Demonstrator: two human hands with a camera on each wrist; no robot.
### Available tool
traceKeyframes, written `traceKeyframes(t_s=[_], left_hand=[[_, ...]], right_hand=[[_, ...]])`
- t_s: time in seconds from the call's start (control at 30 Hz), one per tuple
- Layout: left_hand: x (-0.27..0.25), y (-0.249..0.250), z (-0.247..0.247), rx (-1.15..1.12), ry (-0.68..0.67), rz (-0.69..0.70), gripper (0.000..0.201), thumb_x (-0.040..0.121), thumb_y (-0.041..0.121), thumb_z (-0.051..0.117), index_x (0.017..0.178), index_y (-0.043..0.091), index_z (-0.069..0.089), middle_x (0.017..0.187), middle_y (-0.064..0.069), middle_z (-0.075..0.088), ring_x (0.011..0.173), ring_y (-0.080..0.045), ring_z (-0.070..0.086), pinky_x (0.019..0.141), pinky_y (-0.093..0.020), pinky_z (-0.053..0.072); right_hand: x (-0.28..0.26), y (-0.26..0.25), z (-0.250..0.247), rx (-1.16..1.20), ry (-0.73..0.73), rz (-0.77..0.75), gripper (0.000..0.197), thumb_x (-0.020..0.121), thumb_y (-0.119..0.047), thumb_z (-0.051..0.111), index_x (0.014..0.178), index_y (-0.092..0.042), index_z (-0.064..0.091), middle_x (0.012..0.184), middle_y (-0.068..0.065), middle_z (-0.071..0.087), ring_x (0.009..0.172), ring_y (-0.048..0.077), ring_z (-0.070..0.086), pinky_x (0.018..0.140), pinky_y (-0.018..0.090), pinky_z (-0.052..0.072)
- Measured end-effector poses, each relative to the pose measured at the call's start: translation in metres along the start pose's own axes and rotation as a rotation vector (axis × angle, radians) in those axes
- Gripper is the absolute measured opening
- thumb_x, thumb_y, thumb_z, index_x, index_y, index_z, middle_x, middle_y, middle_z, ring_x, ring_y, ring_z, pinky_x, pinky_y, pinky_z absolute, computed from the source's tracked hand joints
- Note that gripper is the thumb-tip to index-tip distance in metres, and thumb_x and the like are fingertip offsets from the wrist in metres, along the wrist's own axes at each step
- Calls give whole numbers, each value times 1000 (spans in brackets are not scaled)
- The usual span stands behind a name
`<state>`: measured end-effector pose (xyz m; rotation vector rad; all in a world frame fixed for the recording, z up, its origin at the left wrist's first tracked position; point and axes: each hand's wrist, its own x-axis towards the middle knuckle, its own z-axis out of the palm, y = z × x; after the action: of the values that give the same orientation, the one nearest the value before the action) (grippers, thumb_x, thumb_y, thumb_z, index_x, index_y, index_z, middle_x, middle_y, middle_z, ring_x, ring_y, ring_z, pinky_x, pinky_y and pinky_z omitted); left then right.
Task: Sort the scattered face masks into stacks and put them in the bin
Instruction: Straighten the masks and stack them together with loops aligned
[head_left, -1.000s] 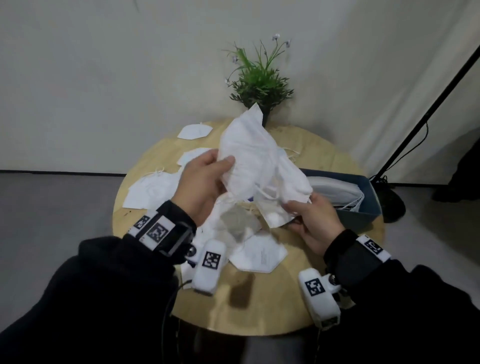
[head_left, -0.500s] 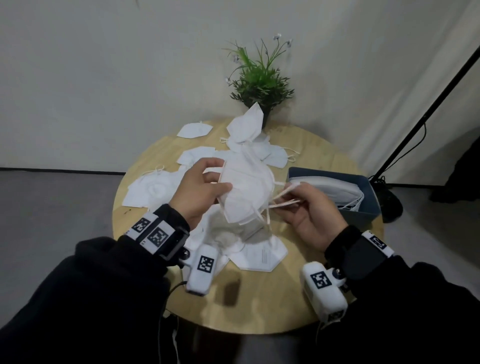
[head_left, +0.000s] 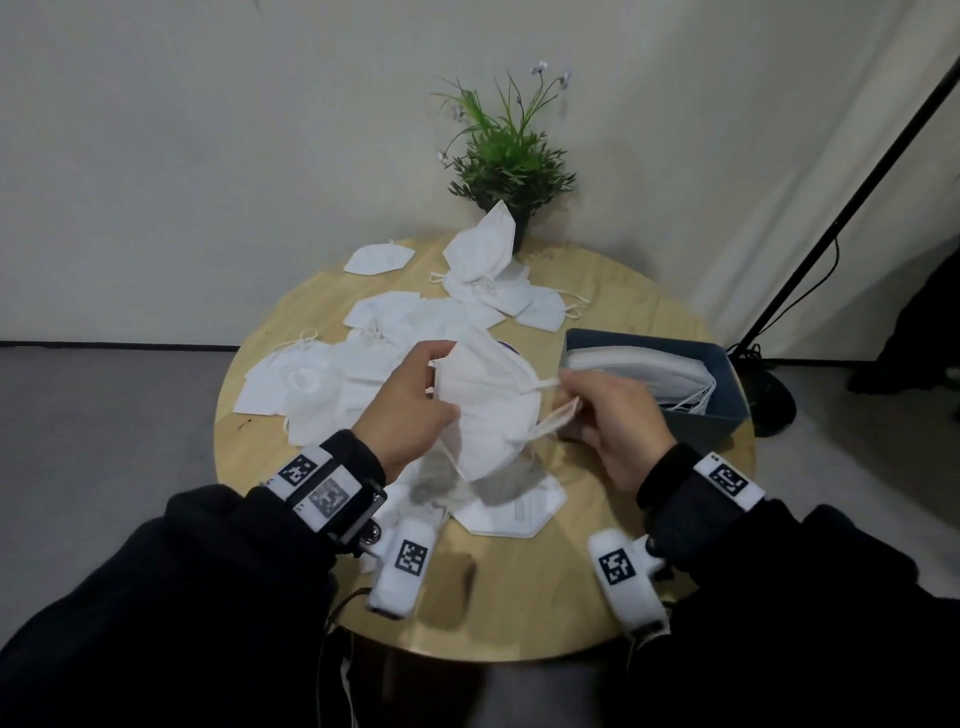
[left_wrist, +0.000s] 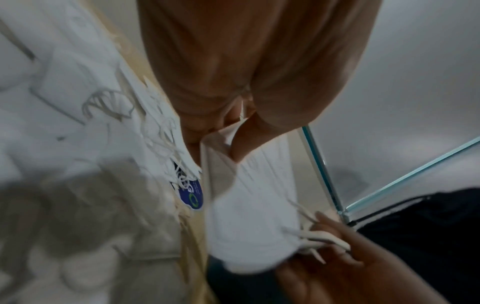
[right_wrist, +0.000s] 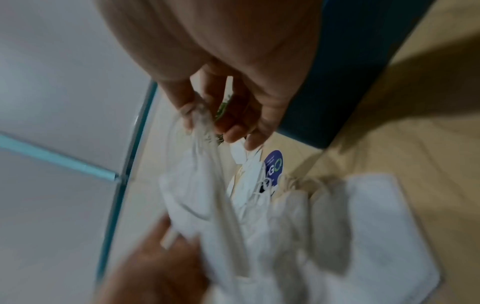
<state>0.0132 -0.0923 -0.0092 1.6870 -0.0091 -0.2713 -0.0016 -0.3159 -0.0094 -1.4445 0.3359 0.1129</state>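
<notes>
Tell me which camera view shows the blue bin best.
The head view. It shows the whole blue bin on the table's right side with a stack of masks inside. The right wrist view shows only a blurred strip of its wall, and the left wrist view shows nothing clearly identifiable as it.

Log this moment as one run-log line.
left hand: grips white folded face mask | right hand: pinches its ear loops | blue plastic bin: holds stack

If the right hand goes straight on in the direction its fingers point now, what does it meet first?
Most likely the held mask: the right hand points leftward across the table, its fingers already pinching the ear loops. Past the mask is the left hand. Depth is hard to judge.
</notes>
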Motion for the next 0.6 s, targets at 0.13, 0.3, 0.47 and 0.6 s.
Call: traceKeyframes(t_s=[0.13,0.3,0.47,0.6], left_hand=[[-4,0,2,27,-82,-27,87,87,-20,53,143,45,39,123,-15,61,105,-30,66,77,-38,58],[-3,1,5,-43,-172,-65,94,81,-28,43,141,45,46,126,-12,58,105,-27,62,77,-43,56],[-6,1,5,149,-249,25,87,82,-19,57,133,51,53,128,-11,61,107,-36,68,78,-44,64],[-5,-8,4,333,-245,99,59,85,-13,63,124,31,69,123,0,67,103,-26,71,78,-47,64]], right_hand=[[0,-8,-7,324,-122,165,38,99,-23,62,67,-17,44,54,2,37,45,17,38,43,26,42],[-10,6,-16,-331,-189,-52,20,78,-11,87,84,-4,70,62,3,58,52,13,46,49,23,38],[-11,8,-28,-502,-240,-106,18,86,-9,81,70,-14,74,53,-7,56,45,4,43,48,20,34],[-10,14,-40,-593,-283,-65,22,83,-15,84,63,-16,75,56,1,53,50,9,41,48,23,31]])
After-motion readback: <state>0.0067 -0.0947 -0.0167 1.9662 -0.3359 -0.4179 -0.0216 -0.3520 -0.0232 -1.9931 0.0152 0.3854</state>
